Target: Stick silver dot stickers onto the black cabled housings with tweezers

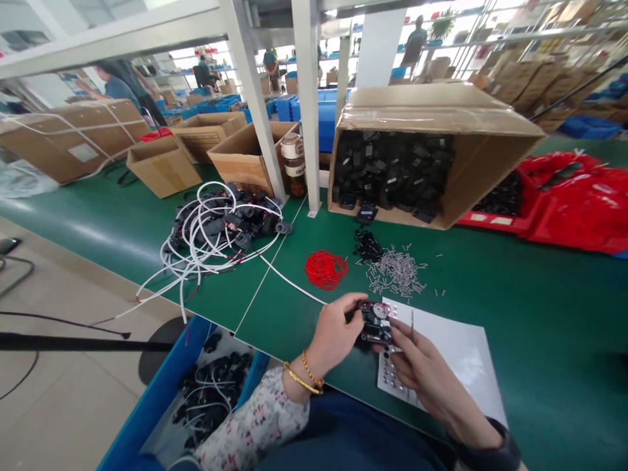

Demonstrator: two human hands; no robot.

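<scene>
A small black electronic module (375, 330), open on its upper side with a round part inside, is held over the near edge of the bench. My left hand (336, 330) grips its left side between thumb and fingers. On its right side, my right hand (424, 369) is closed around it. A thin metal tool (413, 319), perhaps tweezers, sticks up from my right hand. Beneath lies a white sheet (456, 347) with rows of small round pieces. A white cable (294, 284) runs to my left hand; its end is hidden.
Beyond my hands lie red wires (326, 269), small black parts (367, 245) and metal pins or screws (398, 271). A carton (490, 131) of black housings stands behind, beside red bins (534, 209). Cabled modules (216, 226) are heaped left, above a blue crate (161, 386). Metal posts (307, 111) rise behind.
</scene>
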